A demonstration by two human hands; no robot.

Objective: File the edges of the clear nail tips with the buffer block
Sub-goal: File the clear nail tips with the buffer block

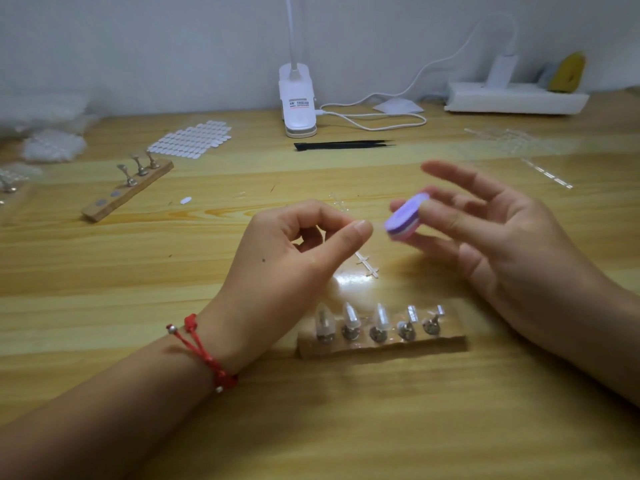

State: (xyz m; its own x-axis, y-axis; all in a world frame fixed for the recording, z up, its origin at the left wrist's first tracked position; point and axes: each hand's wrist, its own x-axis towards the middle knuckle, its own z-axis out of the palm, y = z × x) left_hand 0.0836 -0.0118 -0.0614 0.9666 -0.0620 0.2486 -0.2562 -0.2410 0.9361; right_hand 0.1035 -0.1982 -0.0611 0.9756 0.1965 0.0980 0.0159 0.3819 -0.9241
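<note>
left hand (291, 258) pinches what looks like a clear nail tip (378, 226) just beside the purple buffer block (405, 218) the right hand (502, 237) holds by thumb and fingertip, so a hard stroke could flick either onto the tabletop (346, 427).

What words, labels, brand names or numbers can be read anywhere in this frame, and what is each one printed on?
No text is legible.
On the clip lamp, a label: a grey band and red characters, too blurred to read.
On the power strip: no print visible.
On the buffer block in the right hand: no marking visible.
Nothing else in view shows any text.
</note>
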